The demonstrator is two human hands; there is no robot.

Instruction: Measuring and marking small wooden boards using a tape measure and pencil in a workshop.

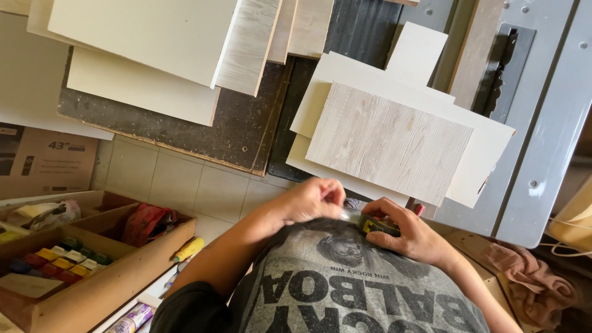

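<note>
My right hand (410, 233) grips a small yellow and black tape measure (374, 225) close to my body. My left hand (316, 198) pinches the end of its metal blade (349, 214), pulled out a short way. Both hands are held against my grey printed shirt (345, 283), just below the near edge of a light wood-grain panel (390, 142). That panel lies on top of a stack of white boards (487, 148).
A grey metal saw table (546, 148) with a blade slot (507, 68) is at the right. More white and wood-grain boards (148, 55) lie on a dark worn board (240, 129) at the top left. A wooden tray (92, 290) of coloured small items sits lower left, beside a yellow-handled tool (188, 249).
</note>
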